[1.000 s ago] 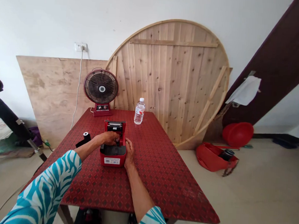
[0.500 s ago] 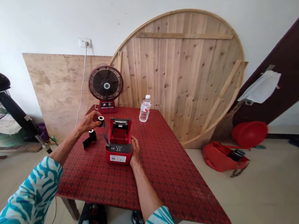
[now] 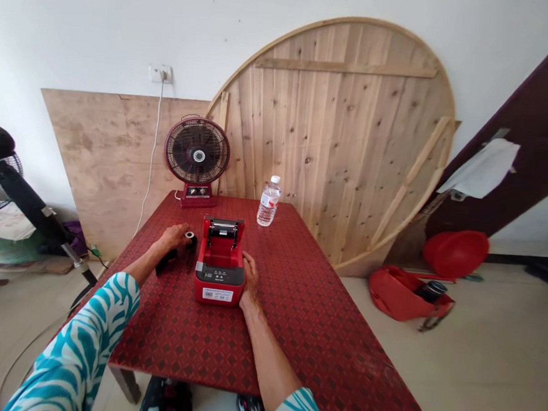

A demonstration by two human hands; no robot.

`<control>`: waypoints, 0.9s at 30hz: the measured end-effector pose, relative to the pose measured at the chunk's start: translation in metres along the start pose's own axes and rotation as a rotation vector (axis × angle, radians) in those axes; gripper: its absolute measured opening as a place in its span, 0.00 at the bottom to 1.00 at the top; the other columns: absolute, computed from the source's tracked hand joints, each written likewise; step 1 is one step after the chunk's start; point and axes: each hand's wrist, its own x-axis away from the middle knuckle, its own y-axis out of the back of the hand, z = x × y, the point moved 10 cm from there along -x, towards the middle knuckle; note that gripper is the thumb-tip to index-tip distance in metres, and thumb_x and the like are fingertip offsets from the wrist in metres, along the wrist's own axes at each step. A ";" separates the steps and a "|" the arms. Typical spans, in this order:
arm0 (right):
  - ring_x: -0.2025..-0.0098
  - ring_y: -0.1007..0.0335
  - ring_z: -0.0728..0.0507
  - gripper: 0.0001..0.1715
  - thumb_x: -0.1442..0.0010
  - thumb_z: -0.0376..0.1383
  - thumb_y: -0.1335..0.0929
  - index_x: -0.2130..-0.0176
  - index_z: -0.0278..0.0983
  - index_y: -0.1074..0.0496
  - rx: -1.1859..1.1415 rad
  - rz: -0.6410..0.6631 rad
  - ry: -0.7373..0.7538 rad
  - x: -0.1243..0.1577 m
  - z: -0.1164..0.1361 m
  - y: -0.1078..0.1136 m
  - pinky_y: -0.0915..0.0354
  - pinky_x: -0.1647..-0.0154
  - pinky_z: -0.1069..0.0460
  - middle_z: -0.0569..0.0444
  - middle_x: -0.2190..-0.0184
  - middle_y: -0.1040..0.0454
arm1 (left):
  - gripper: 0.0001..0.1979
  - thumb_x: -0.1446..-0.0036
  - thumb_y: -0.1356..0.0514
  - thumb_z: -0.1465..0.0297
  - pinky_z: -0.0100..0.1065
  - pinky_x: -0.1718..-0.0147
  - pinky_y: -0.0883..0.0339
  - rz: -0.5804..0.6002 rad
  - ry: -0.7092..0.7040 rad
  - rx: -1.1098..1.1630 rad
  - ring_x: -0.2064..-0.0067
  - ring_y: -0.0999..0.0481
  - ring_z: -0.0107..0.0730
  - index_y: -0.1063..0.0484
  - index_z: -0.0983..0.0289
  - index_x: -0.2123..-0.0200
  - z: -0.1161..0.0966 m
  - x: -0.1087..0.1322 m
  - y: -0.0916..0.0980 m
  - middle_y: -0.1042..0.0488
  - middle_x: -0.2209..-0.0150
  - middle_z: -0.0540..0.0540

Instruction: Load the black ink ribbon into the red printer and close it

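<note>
A red and black label printer (image 3: 219, 277) stands on the table with its lid (image 3: 224, 228) tilted up and its red inner bay exposed. Against the printer's right side rests my right hand (image 3: 250, 281), fingers curved along the casing and steadying it. To the printer's left, my left hand (image 3: 174, 238) grips a small roll of black ribbon (image 3: 189, 240) with a white core, low over the tabletop. Some dark ribbon hangs below this roll. A second piece of black ribbon (image 3: 164, 264) lies partly hidden under my left hand.
A red patterned cloth covers the table (image 3: 302, 333). Towards the back stand a dark red fan (image 3: 197, 156) and a water bottle (image 3: 268, 202). A round wooden tabletop (image 3: 330, 134) leans on the wall. At right, a red bag (image 3: 392, 295) lies on the floor.
My left hand has lowered the ribbon roll towards the table, left of the printer. The ribbon strip no longer stretches over the printer's left edge. My right hand stays on the printer.
</note>
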 end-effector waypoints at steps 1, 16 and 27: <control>0.63 0.26 0.42 0.29 0.51 0.53 0.31 0.54 0.39 0.28 0.001 -0.001 0.008 0.000 0.001 0.000 0.33 0.62 0.48 0.53 0.61 0.20 | 0.16 0.58 0.34 0.73 0.37 0.54 0.32 0.000 -0.005 0.036 0.53 0.23 0.46 0.25 0.63 0.62 0.002 -0.002 0.003 0.19 0.60 0.57; 0.69 0.28 0.45 0.28 0.53 0.52 0.29 0.56 0.40 0.26 -0.081 -0.004 -0.004 -0.002 0.000 -0.005 0.36 0.68 0.50 0.55 0.66 0.20 | 0.31 0.61 0.34 0.51 0.45 0.48 0.32 -0.013 0.000 0.499 0.48 0.24 0.49 0.27 0.64 0.56 0.064 0.062 0.017 0.21 0.53 0.60; 0.64 0.27 0.43 0.25 0.50 0.51 0.31 0.56 0.41 0.25 -0.061 0.011 0.036 -0.003 0.003 -0.008 0.34 0.63 0.50 0.55 0.63 0.20 | 0.35 0.54 0.34 0.52 0.41 0.54 0.29 0.245 -0.148 0.542 0.55 0.22 0.46 0.29 0.66 0.46 -0.053 0.094 0.022 0.21 0.52 0.60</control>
